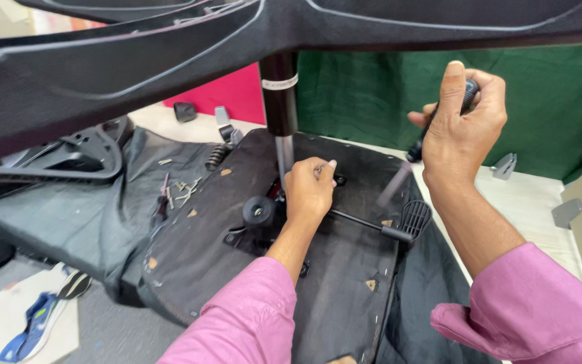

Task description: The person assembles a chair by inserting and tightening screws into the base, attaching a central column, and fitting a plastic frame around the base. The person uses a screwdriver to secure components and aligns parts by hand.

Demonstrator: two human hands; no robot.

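Observation:
An upturned office chair seat [197,236] lies on a black sheet, underside up, with its tilt mechanism and gas cylinder [279,101] rising to the star base [170,47] across the top of the view. My left hand [309,191] rests closed on the mechanism plate at the foot of the cylinder, pinching something small that I cannot make out. My right hand [463,118] is raised to the right, closed around the black handle of a tool [439,118] whose blurred shaft points down toward the seat. A black adjustment lever with a ribbed paddle [409,221] sticks out to the right.
Loose screws and small parts [180,192] lie on the sheet left of the seat, near a spring [215,156] and a black armrest frame [82,155]. A green cloth [372,94] hangs behind. A blue shoe [31,323] sits at lower left. Grey brackets [566,212] lie at right.

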